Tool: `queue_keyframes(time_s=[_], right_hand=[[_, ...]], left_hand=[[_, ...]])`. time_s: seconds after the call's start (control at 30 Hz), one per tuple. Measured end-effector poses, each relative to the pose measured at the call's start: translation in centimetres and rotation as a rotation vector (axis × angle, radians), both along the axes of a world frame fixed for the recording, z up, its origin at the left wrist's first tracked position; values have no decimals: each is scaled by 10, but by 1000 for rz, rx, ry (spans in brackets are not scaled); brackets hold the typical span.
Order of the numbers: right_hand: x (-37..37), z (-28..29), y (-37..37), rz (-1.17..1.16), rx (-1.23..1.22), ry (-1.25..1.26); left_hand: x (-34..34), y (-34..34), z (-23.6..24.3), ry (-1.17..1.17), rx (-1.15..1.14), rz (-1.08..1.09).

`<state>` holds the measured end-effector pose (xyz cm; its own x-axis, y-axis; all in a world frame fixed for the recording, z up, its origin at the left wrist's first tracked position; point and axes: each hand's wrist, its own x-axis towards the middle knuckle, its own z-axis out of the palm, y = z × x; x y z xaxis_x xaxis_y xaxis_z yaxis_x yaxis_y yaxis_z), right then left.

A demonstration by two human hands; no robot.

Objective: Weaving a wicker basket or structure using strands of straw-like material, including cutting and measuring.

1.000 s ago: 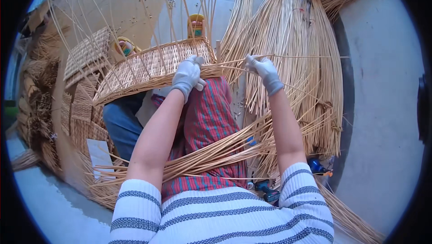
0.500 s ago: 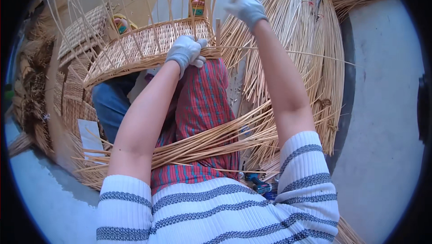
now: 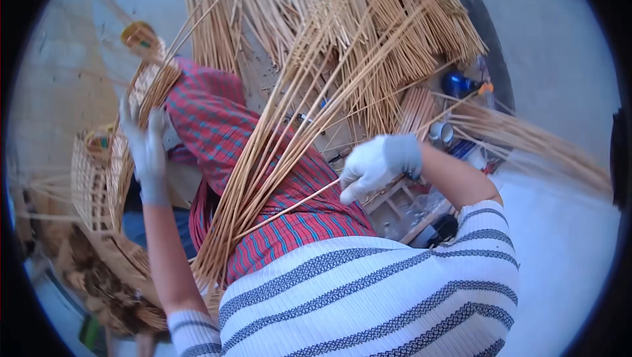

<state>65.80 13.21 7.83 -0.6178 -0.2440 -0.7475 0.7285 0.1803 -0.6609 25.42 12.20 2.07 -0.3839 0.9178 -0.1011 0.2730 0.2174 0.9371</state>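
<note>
Against the near edge of a woven wicker piece (image 3: pixel 158 79), my left hand (image 3: pixel 146 153), in a white glove, has its fingers stretched and spread. Upright stakes stick out from this piece, partly blurred. My right hand (image 3: pixel 382 167), gloved too, is closed on the end of a thin wicker rod (image 3: pixel 289 211) above my lap. From there the rod slants down to the left, toward a loose bundle of wicker rods (image 3: pixel 263 159) lying across the red checked cloth (image 3: pixel 210 103) on my legs.
Large heaps of pale rods (image 3: pixel 289 8) cover the floor ahead. To the right lie a blue round object (image 3: pixel 457 83), a metal cup (image 3: pixel 441 133) and a tray of small items (image 3: pixel 395 209). A small yellow basket (image 3: pixel 138 35) stands at the far left.
My view has swung toward the right. The right hand has come from out ahead back to my lap and now grips a rod. My left hand's fingers have opened out at the wicker piece.
</note>
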Motion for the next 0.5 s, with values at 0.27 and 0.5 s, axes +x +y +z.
queue_keyframes(time_s=[0.27, 0.5], right_hand=[[-3, -68, 27, -1011, 473, 651], [19, -338, -3, -701, 1073, -189]], left_hand=[[99, -150, 85, 676, -575, -590], [87, -178, 48, 60, -435, -191]])
